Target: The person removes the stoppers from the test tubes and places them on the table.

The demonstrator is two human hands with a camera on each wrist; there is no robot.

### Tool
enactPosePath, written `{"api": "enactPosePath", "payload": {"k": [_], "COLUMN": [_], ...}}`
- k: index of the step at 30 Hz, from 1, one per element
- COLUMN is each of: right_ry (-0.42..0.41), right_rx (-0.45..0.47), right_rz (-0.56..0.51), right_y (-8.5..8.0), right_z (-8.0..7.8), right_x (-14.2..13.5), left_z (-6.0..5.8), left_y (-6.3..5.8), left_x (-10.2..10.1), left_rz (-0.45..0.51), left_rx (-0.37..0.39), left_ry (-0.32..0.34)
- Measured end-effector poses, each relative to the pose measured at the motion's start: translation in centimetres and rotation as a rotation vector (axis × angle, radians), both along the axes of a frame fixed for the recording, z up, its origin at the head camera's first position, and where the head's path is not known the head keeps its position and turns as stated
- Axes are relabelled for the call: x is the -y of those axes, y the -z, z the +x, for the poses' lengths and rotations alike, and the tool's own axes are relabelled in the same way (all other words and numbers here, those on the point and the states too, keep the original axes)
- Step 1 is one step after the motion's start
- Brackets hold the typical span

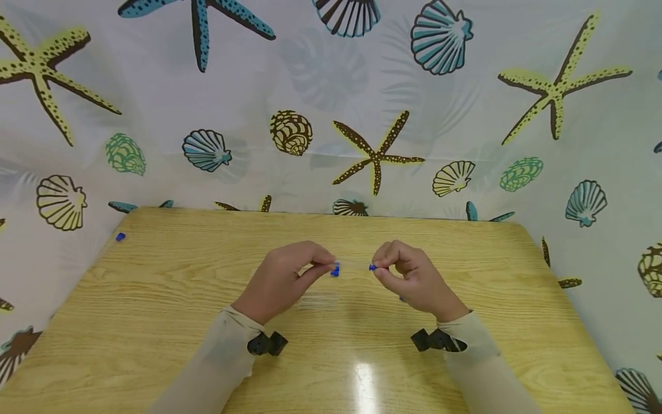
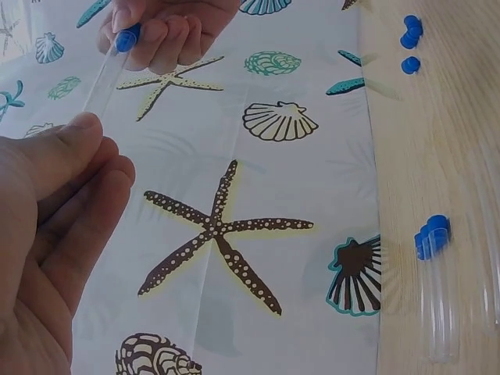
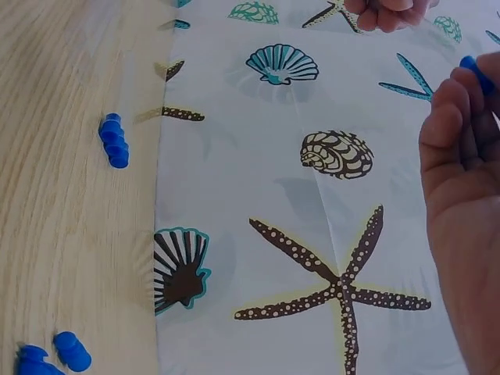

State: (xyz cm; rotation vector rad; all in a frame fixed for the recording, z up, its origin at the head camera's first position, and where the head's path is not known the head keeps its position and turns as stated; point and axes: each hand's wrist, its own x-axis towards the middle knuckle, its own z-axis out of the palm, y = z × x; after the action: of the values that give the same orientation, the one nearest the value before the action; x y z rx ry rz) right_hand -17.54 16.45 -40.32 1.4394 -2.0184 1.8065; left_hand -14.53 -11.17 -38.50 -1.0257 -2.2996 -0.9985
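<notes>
A clear test tube is held between the thumb and fingers of my left hand, raised above the table. My right hand pinches a blue cap at the tube's far end. In the left wrist view this blue cap meets the tube's mouth; how far it is pushed on I cannot tell. On the table below lie several tubes with blue caps, side by side. Beside them are uncapped clear tubes, faint against the wood.
Loose blue caps lie on the table, one partly hidden below my right hand in the head view. A small blue piece sits at the table's far left edge. Behind the wooden table hangs a cloth printed with shells and starfish.
</notes>
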Motion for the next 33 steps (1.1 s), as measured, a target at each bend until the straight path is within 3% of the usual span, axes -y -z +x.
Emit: {"api": "enactPosePath", "payload": {"k": [4,11,18,21,28,33], "right_ry": [-0.018,0.076,-0.028,-0.032,0.116,0.171], "right_rx": [0.049,-0.033,0.039,0.056,-0.080,-0.139], "right_rz": [-0.019,0.000,-0.031,-0.050,0.003,0.059], "right_y": [0.17,0.54,0.27,0.44,0.14,-0.43], "right_z": [-0.14,-0.23,-0.12,-0.14,0.38,0.70], "right_x": [-0.10,0.45,0.03,-0.04,0.56,0.80], "left_z": [-0.06,0.05,0.09,0.10,0.19,0.19], "left_y": [-0.06,-0.11,-0.26,-0.22,-0.19,-0.05], "left_x": [0.09,0.05,0.13,0.04,0.00,0.30], "left_rz": [0.001,-0.053,0.005,0.008,-0.050,-0.032], "left_rx": [0.006,-0.018,0.031,0.016,-0.029,-0.043], "left_ry": [0.023,-0.035,0.022,0.034,-0.032,-0.056]}}
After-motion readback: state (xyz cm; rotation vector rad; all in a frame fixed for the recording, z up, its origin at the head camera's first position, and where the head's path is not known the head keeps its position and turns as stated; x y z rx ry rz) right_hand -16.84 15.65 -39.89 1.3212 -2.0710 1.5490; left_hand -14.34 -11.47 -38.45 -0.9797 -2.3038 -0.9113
